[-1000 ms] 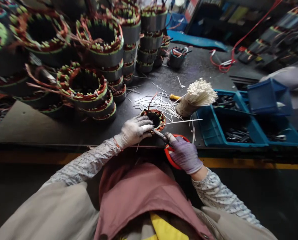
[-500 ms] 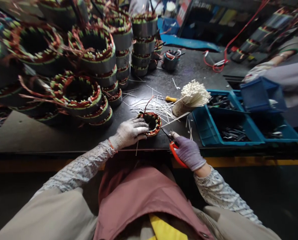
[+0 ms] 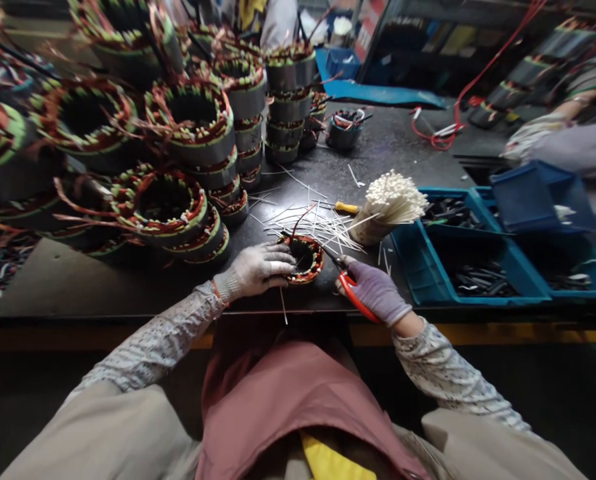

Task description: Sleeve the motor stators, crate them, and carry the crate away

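A small wound stator (image 3: pixel 305 272), a ring with copper windings and pale ties, sits on the dark bench near its front edge. My left hand (image 3: pixel 263 268), in a whitish glove, holds its left rim, fingers over the top. One white tie (image 3: pixel 283 305) hangs from the ring toward me, and a dark lead stands up behind. My right hand (image 3: pixel 375 288), in a purple glove, grips red-handled scissors (image 3: pixel 355 297). Their dark blades point at the ring's right rim; whether they touch it I cannot tell.
Loose white ties (image 3: pixel 323 223) lie behind the ring, beside a yellow-handled tool (image 3: pixel 347 207) and a bundle of ties (image 3: pixel 391 200) in a holder. Blue bins (image 3: pixel 478 297) with dark pieces stand right. Stacked larger stators (image 3: pixel 188 143) fill the left. A co-worker's gloved hand (image 3: pixel 533 137) is at far right.
The white tie that stretched from the ring's right side toward the bundle no longer shows there. The scissors are slightly more upright beside the rim. The whole view has shifted a little.
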{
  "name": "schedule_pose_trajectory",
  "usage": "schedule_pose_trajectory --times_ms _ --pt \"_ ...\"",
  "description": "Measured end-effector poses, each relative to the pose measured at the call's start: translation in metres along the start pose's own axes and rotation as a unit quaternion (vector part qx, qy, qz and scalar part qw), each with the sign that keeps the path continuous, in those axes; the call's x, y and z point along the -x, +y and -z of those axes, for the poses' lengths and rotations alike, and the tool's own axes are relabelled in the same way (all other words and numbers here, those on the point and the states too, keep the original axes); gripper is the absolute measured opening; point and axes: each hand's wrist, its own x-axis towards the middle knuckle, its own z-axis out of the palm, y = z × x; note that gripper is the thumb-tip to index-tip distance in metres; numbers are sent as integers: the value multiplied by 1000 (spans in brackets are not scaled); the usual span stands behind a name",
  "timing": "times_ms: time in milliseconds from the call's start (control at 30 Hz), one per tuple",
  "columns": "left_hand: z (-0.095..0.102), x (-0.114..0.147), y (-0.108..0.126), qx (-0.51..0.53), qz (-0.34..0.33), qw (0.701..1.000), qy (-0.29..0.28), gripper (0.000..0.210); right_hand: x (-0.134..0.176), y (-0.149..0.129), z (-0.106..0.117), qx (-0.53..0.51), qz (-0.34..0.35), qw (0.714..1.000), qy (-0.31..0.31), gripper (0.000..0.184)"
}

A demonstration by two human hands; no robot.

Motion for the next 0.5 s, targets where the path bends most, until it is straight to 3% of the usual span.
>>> schedule_pose_trajectory --times_ms 167,300,400,500 --pt "0 -2 -5 6 17 999 -34 24 -1 2 -4 -18 17 1000 15 46" --pt "22 -13 31 -86 74 985 -129 27 9 14 -8 -48 5 998 31 48" --pt "21 -35 67 -173 95 964 -178 57 8 38 -19 -48 6 994 97 49" --pt "-1 -58 74 -147 168 933 -281 79 12 55 -30 -59 8 984 167 48"
